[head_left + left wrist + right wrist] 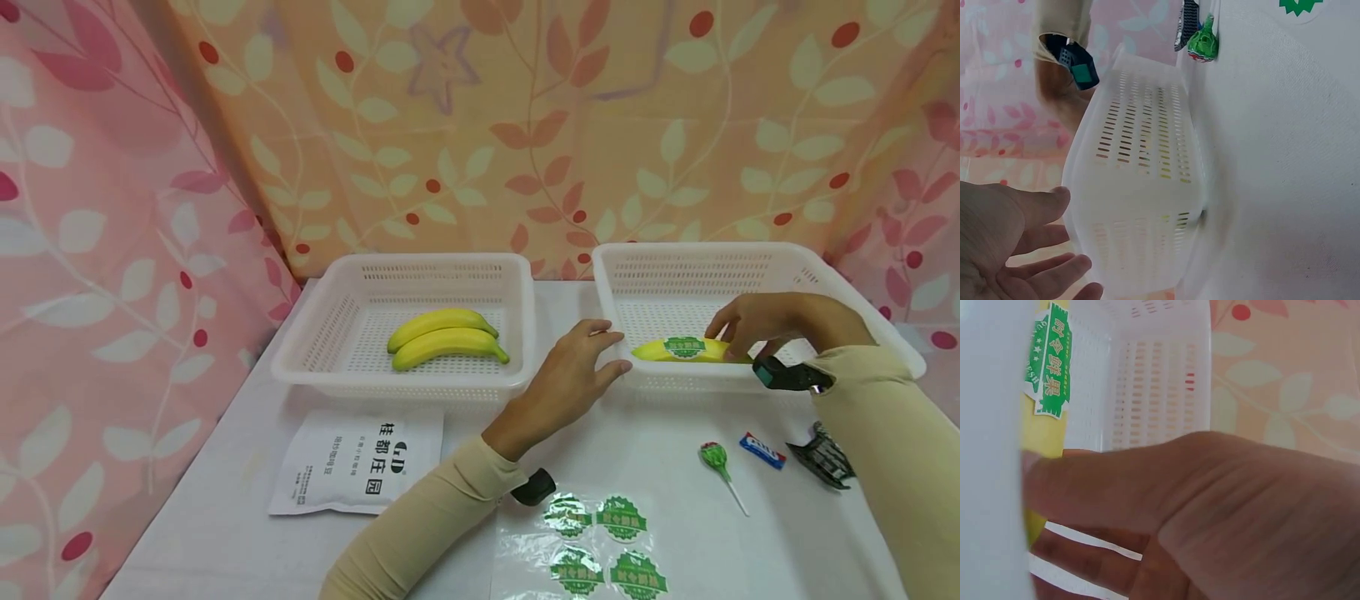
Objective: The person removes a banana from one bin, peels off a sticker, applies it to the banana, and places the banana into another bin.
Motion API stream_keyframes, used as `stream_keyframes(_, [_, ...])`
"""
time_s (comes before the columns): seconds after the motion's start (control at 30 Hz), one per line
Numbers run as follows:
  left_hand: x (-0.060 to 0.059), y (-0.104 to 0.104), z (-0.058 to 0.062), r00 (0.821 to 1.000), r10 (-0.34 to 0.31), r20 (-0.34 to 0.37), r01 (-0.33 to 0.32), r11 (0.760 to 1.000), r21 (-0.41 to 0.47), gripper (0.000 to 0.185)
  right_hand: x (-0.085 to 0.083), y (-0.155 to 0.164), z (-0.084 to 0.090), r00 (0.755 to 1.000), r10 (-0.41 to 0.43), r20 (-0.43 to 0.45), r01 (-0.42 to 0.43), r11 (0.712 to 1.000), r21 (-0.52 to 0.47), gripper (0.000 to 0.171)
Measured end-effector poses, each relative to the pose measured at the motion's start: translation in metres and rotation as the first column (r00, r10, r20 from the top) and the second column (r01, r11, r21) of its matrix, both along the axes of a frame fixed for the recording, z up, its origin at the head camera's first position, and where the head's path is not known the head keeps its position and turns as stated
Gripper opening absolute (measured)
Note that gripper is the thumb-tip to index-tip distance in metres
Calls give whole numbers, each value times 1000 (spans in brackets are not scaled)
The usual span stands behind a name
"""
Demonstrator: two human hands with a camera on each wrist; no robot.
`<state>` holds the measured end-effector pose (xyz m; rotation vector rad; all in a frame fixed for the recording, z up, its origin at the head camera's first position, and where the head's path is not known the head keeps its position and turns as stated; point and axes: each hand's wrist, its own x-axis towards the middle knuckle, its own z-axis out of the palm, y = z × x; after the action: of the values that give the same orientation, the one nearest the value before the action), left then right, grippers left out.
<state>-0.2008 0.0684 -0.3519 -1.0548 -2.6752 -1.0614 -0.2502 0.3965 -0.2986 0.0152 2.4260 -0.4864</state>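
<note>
My right hand [787, 321] reaches into the white plastic basket [697, 252] on the right. Its thumb and fingers hold the right end of a yellow banana [647, 351], which lies along the basket's near wall. A green sticker [685, 347] with white lettering is on the banana's upper side. In the right wrist view the thumb lies on the banana [1041, 434], and the basket's wall hides part of it. My left hand [566, 375] is at that basket's left near corner, fingers spread and fingertips right at the rim; the left wrist view shows no object in its palm.
A second white basket [435, 261], at left, holds two bananas [450, 343]. In front lie a white printed pouch [352, 462] and a clear sheet with several green stickers [576, 571]. A lollipop [715, 457], a blue wrapped candy [762, 450] and a black packet [821, 458] lie at right.
</note>
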Motion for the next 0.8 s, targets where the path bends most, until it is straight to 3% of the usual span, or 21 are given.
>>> stream_keyframes(0.1, [0, 0, -1, 1000, -5, -8, 5, 1000, -2, 53, 2, 2, -2, 1000, 27, -13, -27, 999, -28, 68])
stream_keyframes(0.2, [0, -1, -1, 1000, -5, -14, 5, 1000, -5, 54, 8, 0, -3, 990, 66, -127, -72, 996, -44, 64])
stream_keyframes(0.33, [1, -1, 0, 1000, -6, -17, 6, 1000, -11, 53, 24, -9, -4, 936, 69, -344, -97, 993, -63, 55])
stream_keyframes(0.47, [1, 0, 0, 1000, -3, -19, 3, 1000, -20, 52, 45, -25, -4, 879, 49, -474, -88, 994, -60, 52])
stream_keyframes(0.67, [0, 1, 1, 1000, 4, -22, -5, 999, -32, 53, 77, -45, -6, 822, 39, -568, -78, 996, -43, 56])
stream_keyframes(0.8, [1, 2, 1, 1000, 3, -14, -4, 999, -45, 54, 94, -54, -17, 805, 36, -592, -95, 993, -69, 55])
